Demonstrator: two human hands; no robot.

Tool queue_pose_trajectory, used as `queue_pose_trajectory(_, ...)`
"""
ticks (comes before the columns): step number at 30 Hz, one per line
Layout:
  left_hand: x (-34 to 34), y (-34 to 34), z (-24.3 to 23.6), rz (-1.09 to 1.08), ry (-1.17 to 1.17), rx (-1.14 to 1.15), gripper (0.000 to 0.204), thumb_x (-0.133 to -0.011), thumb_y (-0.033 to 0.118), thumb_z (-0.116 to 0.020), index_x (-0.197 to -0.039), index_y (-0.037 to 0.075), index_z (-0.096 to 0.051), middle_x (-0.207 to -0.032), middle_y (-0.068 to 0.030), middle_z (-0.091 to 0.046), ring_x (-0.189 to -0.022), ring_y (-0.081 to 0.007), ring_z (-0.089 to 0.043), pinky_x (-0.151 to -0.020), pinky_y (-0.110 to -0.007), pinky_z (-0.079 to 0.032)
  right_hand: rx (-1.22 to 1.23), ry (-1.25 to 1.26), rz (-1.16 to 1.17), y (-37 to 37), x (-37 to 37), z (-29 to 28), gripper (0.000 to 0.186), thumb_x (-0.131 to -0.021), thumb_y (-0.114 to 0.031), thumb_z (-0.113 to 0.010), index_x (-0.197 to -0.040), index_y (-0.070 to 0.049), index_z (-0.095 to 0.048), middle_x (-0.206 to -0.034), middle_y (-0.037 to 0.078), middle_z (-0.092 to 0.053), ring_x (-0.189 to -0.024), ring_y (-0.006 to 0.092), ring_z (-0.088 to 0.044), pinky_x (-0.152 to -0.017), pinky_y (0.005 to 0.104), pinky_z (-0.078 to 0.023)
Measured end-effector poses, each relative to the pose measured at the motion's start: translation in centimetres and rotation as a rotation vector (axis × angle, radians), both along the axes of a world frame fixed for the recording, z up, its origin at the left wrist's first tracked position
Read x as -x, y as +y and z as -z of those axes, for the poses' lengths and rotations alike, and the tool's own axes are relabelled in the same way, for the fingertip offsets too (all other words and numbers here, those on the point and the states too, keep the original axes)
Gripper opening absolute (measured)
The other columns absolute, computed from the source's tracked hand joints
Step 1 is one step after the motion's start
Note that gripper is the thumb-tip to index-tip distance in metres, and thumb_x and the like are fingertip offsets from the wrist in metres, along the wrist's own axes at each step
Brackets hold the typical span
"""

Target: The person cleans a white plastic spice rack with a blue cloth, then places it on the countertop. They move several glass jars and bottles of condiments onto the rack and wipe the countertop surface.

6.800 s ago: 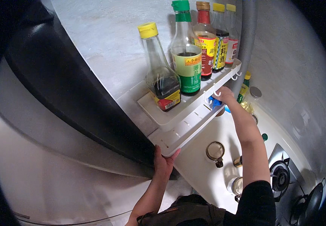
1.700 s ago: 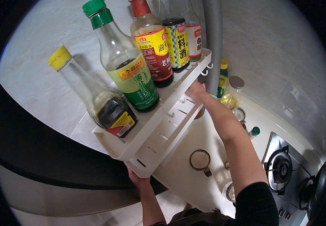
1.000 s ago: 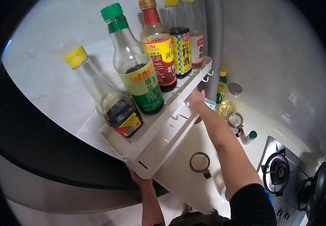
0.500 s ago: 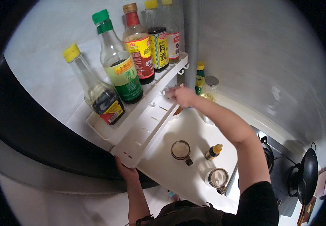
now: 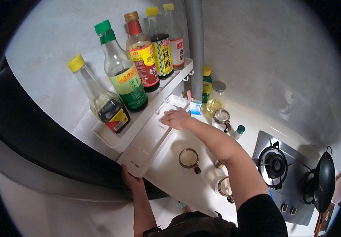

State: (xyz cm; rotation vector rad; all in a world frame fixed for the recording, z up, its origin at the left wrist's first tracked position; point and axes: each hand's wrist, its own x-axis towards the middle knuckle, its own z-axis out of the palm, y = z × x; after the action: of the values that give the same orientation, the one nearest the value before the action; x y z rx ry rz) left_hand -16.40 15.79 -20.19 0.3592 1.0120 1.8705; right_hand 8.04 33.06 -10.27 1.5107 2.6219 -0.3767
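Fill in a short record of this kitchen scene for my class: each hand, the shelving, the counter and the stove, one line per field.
Left hand: at the near end of the lower white tray; grip partly hidden
Right hand: over the lower white tray, fingers stretched out; contact unclear
Upper white shelf: five bottles in a row; caps yellow, green, brown, yellow, yellow
Counter: round clasped jar, small green-capped bottle
Stove: black wok at its right
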Motion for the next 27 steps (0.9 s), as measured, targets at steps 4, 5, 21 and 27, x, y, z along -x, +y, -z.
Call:
queue_pose_trajectory(4, -0.4, 0.7, -0.2, 0.050, -0.024, -0.052, 0.054, -0.086, 0.039, -0.051, -0.129, 0.007, -0.040, -0.128, -0.0112, -0.046, -0.117, -0.0278, -0.045, -0.097, -0.042, -0.037, -0.112, -0.074, -0.188, -0.8, 2.4, 0.5, 0.044, -0.091, -0.047, -0.029, -0.124, -0.028, -0.049, -0.136, -0.003, -0.039, -0.130, 0.0185, -0.029, -0.107, 0.0478, -0.016)
queue_pose_trajectory(5, -0.5, 0.7, -0.1, 0.041, -0.025, -0.043, 0.055, -0.086, 0.039, -0.051, -0.129, 0.007, -0.040, -0.128, -0.0112, -0.045, -0.117, -0.0279, -0.045, -0.097, -0.042, -0.037, -0.122, -0.063, -0.270, -1.5, 3.4, 0.7, 0.043, -0.090, -0.047, -0.030, -0.123, -0.028, -0.051, -0.134, -0.003, -0.041, -0.128, 0.0189, -0.031, -0.106, 0.0483, -0.017)
queue_pose_trajectory(21, -0.4, 0.4, -1.2, 0.041, -0.021, -0.032, 0.053, -0.088, 0.039, -0.049, -0.128, 0.005, -0.041, -0.128, -0.0116, -0.045, -0.115, -0.0271, -0.046, -0.095, -0.040, -0.039, -0.205, -0.074, -0.371, -5.8, 7.6, -0.4, 0.047, -0.087, -0.053, -0.036, -0.121, -0.025, -0.052, -0.131, 0.006, -0.041, -0.124, 0.0262, -0.036, -0.106, 0.0506, -0.017)
queue_pose_trajectory(27, -0.7, 0.2, -1.5, 0.027, -0.049, -0.002, 0.053, -0.088, 0.040, -0.048, -0.129, 0.006, -0.040, -0.128, -0.0115, -0.045, -0.117, -0.0271, -0.045, -0.095, -0.040, -0.038, -0.287, 0.077, -0.334, -5.6, 8.0, 1.2, 0.044, -0.086, -0.052, -0.039, -0.116, -0.025, -0.055, -0.125, 0.007, -0.047, -0.117, 0.0256, -0.043, -0.101, 0.0502, -0.024)
